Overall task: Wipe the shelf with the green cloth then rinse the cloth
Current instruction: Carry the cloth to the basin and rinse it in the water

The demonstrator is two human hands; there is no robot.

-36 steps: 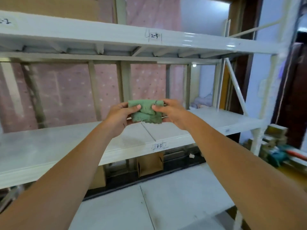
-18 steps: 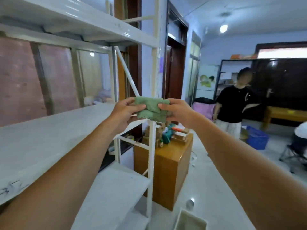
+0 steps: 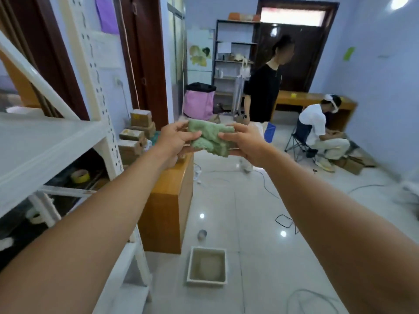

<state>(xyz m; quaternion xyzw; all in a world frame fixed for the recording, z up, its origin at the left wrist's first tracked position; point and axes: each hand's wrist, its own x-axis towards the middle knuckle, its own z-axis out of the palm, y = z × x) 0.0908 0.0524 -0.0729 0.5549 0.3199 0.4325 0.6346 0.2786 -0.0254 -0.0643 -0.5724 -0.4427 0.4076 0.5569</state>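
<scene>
Fingers (image 3: 179,126) of your left hand (image 3: 174,139) pinched the left edge of the bunched green cloth (image 3: 209,138) and those of your right hand (image 3: 244,143) pinched its right edge, holding it out in front of you. The white shelf (image 3: 45,141) stood at your left, apart from the cloth, and a square white tub (image 3: 206,283) sat on the floor (image 3: 249,223) below.

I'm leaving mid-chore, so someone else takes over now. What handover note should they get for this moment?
The left hand pinches the green cloth at its left end; the right hand pinches its right end.
The cloth is bunched and held in the air, off the shelf at the left.
Done: wiping seems over, unconfirmed.
Left: rinse the cloth, probably in the white tub on the floor ahead.
</scene>
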